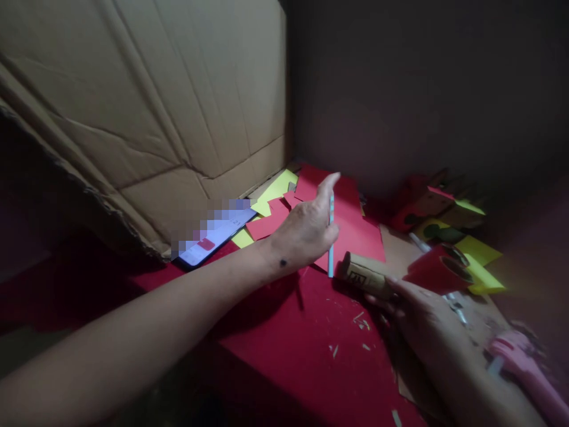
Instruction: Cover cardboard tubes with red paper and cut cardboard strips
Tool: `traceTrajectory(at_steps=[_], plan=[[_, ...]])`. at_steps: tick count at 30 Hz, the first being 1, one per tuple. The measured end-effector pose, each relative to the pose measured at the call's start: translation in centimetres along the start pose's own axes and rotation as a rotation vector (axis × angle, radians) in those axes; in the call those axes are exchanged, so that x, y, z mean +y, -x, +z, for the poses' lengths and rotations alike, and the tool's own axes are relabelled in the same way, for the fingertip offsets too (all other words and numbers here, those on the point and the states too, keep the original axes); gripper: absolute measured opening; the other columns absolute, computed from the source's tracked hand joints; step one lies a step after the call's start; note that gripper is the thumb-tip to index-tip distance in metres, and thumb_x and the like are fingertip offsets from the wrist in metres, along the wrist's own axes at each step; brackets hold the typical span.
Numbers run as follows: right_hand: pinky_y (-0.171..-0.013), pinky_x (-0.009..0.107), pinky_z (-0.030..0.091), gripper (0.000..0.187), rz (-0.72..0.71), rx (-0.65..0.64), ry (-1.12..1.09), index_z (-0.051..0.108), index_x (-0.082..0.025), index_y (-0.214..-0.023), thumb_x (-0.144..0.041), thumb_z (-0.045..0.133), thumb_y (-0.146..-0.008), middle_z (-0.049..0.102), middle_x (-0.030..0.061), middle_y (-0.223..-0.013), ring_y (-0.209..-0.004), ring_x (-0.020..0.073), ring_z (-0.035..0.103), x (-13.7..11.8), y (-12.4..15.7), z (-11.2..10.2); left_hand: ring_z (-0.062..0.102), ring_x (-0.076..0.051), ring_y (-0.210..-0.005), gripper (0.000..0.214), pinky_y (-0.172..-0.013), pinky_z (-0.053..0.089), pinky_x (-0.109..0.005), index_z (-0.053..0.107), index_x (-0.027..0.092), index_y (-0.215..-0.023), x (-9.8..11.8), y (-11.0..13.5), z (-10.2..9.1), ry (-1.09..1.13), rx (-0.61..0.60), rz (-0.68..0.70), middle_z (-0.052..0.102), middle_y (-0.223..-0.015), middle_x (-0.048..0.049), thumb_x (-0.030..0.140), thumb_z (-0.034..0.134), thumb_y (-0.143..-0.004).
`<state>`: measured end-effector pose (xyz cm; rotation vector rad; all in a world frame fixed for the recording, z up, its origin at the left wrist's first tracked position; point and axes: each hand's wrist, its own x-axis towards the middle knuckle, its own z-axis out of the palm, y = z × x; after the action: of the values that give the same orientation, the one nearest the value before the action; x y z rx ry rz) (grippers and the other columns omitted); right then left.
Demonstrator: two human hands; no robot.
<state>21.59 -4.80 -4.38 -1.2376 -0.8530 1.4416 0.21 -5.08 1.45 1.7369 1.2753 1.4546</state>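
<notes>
My left hand [309, 225] reaches across the red sheet [306, 350] and holds a light blue pencil [331, 237] upright, its tip down on the paper. The fingers are pinched round the pencil, with the index finger stretched out. My right hand [422, 314] grips a brown cardboard tube [365, 274] that lies on its side just right of the pencil tip. Red paper pieces [351, 222] lie under and behind the left hand.
A large creased cardboard panel [146, 107] leans at the left. A phone [213, 237] lies at its foot. Yellow paper [275, 190] and red paper scraps sit at the back. A red paper roll [438, 270], yellow sheets [482, 261] and a pink tool [528, 365] lie at the right.
</notes>
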Motion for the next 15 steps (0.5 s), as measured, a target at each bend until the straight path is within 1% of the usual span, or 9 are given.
traceTrajectory(at_steps=[2, 3, 4, 6, 8, 10, 12, 14, 15], plan=[[-0.062, 0.025, 0.059, 0.010, -0.006, -0.009, 0.009, 0.069, -0.013, -0.065, -0.020, 0.073, -0.060, 0.072, 0.0083, -0.069, -0.062, 0.0213, 0.069, 0.0, 0.0, -0.1, 0.040, -0.008, -0.039, 0.029, -0.048, 0.033, -0.022, 0.062, 0.015, -0.097, 0.3, 0.1, 0.0, -0.044, -0.030, 0.021, 0.046, -0.046, 0.0069, 0.004, 0.049, -0.073], [-0.063, 0.025, 0.059, 0.011, -0.006, -0.017, 0.011, 0.069, -0.012, -0.066, -0.020, 0.073, -0.060, 0.072, 0.0090, -0.071, -0.064, 0.0216, 0.069, 0.1, 0.0, -0.2, 0.041, -0.008, -0.039, 0.024, -0.046, 0.033, -0.022, 0.063, 0.014, -0.090, 0.3, 0.0, 0.0, -0.022, -0.067, -0.015, 0.047, -0.046, 0.0056, 0.005, 0.046, -0.076], [-0.063, 0.025, 0.059, 0.012, -0.002, -0.021, 0.014, 0.070, -0.012, -0.067, -0.020, 0.074, -0.060, 0.072, 0.0098, -0.073, -0.065, 0.0218, 0.069, 0.1, 0.0, -0.3, 0.042, -0.008, -0.038, 0.024, -0.045, 0.034, -0.022, 0.063, 0.013, -0.086, 0.3, 0.0, -0.1, 0.038, -0.116, -0.072, 0.049, -0.047, 0.0043, 0.006, 0.042, -0.078], [-0.064, 0.025, 0.060, 0.014, 0.001, -0.020, 0.021, 0.070, -0.010, -0.069, -0.020, 0.075, -0.059, 0.072, 0.0106, -0.074, -0.066, 0.0220, 0.069, 0.1, 0.0, -0.4, 0.049, -0.008, -0.042, 0.027, -0.046, 0.039, -0.022, 0.060, 0.012, -0.088, 0.1, -0.3, -0.5, 0.253, -0.212, -0.162, 0.056, -0.053, 0.0016, 0.002, 0.038, -0.077], [-0.064, 0.026, 0.060, 0.014, -0.010, -0.013, 0.025, 0.070, -0.010, -0.068, -0.019, 0.075, -0.059, 0.072, 0.0104, -0.074, -0.067, 0.0223, 0.069, 0.1, 0.0, -0.3, 0.054, -0.008, -0.049, 0.028, -0.052, 0.044, -0.022, 0.058, 0.012, -0.094, -0.2, -0.7, -1.0, 0.470, -0.278, -0.164, 0.059, -0.061, 0.0010, -0.001, 0.045, -0.073], [-0.063, 0.026, 0.060, 0.012, -0.019, -0.010, 0.032, 0.070, -0.011, -0.066, -0.019, 0.074, -0.059, 0.072, 0.0096, -0.074, -0.066, 0.0219, 0.069, -0.1, 0.1, -0.1, 0.054, -0.008, -0.052, 0.023, -0.053, 0.044, -0.021, 0.058, 0.012, -0.094, -0.6, -1.0, -1.5, 0.564, -0.302, -0.133, 0.058, -0.062, 0.0015, 0.003, 0.054, -0.073], [-0.060, 0.024, 0.060, 0.009, -0.026, 0.002, 0.037, 0.070, -0.012, -0.062, -0.018, 0.075, -0.057, 0.072, 0.0076, -0.069, -0.062, 0.0202, 0.068, -0.2, 0.2, 0.2, 0.048, -0.006, -0.045, 0.011, -0.044, 0.037, -0.019, 0.062, 0.011, -0.087, -0.9, -1.1, -1.7, 0.504, -0.278, -0.162, 0.052, -0.055, 0.0027, 0.015, 0.056, -0.078], [-0.057, 0.021, 0.059, 0.008, -0.039, 0.010, 0.038, 0.069, -0.014, -0.057, -0.018, 0.076, -0.055, 0.070, 0.0053, -0.063, -0.057, 0.0183, 0.067, -0.3, 0.2, 0.3, 0.042, -0.005, -0.040, 0.020, -0.039, 0.031, -0.019, 0.064, 0.010, -0.079, -1.0, -1.0, -1.4, 0.341, -0.240, -0.208, 0.047, -0.048, 0.0032, 0.026, 0.053, -0.083], [-0.056, 0.021, 0.059, 0.008, -0.041, 0.007, 0.041, 0.069, -0.014, -0.056, -0.018, 0.076, -0.055, 0.069, 0.0045, -0.061, -0.057, 0.0177, 0.067, -0.3, 0.2, 0.2, 0.041, -0.005, -0.038, 0.024, -0.038, 0.031, -0.019, 0.065, 0.010, -0.076, -1.0, -0.9, -1.1, 0.261, -0.230, -0.221, 0.047, -0.047, 0.0028, 0.030, 0.053, -0.083]])
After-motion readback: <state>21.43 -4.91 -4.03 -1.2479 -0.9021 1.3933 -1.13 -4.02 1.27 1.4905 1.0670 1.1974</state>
